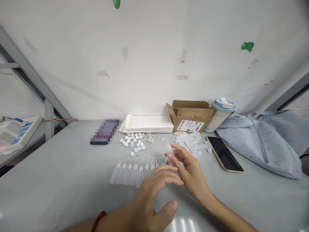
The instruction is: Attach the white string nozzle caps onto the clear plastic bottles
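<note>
"Translucent bottle [170, 150] in the head view: which hand has it, and how are both hands posed?"

"The right hand [191, 170] has it. That arm reaches in from the lower right, thumb and fingers pinched on the bottle. The left hand [152, 196], with a red bracelet [98, 220] at its wrist, comes in from the bottom, its fingers curved and parted from the thumb, grasping nothing. Its fingertips overlap the right hand in view; I cannot tell whether they touch."

"What about containers?"

"A row of similar bottles [126, 175] lies side by side on the grey worktop [72, 180], thin curved tips toward the wall, partly hidden by the left hand. I cannot tell what is inside them. Farther back, a cardboard box [190, 125] stands with its flaps up, its inside out of sight. Next to it is a cup [216, 119] with a blue lid on."

"And loose parts?"

"Small white caps [132, 141] lie scattered behind the row, beside a little heap of thin tubes [151, 138]."

"Where exactly is the held bottle against the fingers?"

"Between the right thumb and fingertips, body partly covered, its upper end and bent tip sticking out beyond them, near the row's right end."
</note>
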The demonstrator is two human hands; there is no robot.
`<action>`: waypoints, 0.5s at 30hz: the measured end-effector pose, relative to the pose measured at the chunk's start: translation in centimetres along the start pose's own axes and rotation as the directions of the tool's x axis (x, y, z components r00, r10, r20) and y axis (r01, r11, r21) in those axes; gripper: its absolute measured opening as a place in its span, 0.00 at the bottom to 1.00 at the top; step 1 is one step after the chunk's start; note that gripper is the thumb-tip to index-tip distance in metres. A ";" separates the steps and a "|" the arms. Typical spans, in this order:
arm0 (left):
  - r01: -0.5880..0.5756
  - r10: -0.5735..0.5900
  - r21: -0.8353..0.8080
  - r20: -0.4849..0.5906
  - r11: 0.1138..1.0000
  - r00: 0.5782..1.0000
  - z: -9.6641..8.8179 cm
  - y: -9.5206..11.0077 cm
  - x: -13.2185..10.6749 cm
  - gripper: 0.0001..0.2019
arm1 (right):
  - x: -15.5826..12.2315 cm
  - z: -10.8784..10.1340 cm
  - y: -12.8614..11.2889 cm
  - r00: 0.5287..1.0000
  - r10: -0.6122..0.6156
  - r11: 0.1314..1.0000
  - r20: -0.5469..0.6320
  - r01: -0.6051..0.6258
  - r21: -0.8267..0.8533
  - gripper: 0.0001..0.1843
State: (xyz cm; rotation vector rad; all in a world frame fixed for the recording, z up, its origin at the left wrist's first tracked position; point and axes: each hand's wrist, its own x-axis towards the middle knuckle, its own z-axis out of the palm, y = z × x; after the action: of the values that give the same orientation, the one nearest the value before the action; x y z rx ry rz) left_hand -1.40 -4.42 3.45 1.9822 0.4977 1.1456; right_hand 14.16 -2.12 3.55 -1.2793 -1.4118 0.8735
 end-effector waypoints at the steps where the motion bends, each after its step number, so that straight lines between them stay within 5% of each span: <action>1: 0.010 -0.010 0.002 0.051 1.000 0.999 -0.1 0.1 0.0 0.18 | 0.0 0.0 0.0 1.000 0.002 1.000 -0.003 -0.002 0.008 0.18; 4: 0.046 -0.040 -0.044 0.131 0.998 0.991 -0.5 0.3 0.2 0.15 | 0.1 -0.1 -0.2 1.000 0.018 0.999 -0.015 -0.018 0.045 0.19; 8: 0.084 -0.085 -0.063 -0.012 0.995 0.996 -1.4 -0.3 0.9 0.09 | 0.1 -0.2 -0.8 0.999 0.033 0.993 0.041 -0.037 0.110 0.18; 11: 0.121 -0.090 0.149 -0.199 0.982 0.976 -2.0 -1.1 1.6 0.12 | 0.1 -0.4 -1.2 0.991 0.057 0.978 0.121 -0.079 0.192 0.17; 15: 0.067 -0.019 0.438 -0.112 0.896 0.994 -2.2 -2.2 1.9 0.26 | 0.2 -0.5 -1.5 0.963 0.116 0.938 0.242 -0.187 0.294 0.18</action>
State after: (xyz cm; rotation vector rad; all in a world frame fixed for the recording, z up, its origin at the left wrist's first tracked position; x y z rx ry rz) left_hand -2.17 -0.85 3.36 2.2853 0.9223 1.1900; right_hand 14.29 -2.30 5.15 -1.0806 -1.2881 1.3255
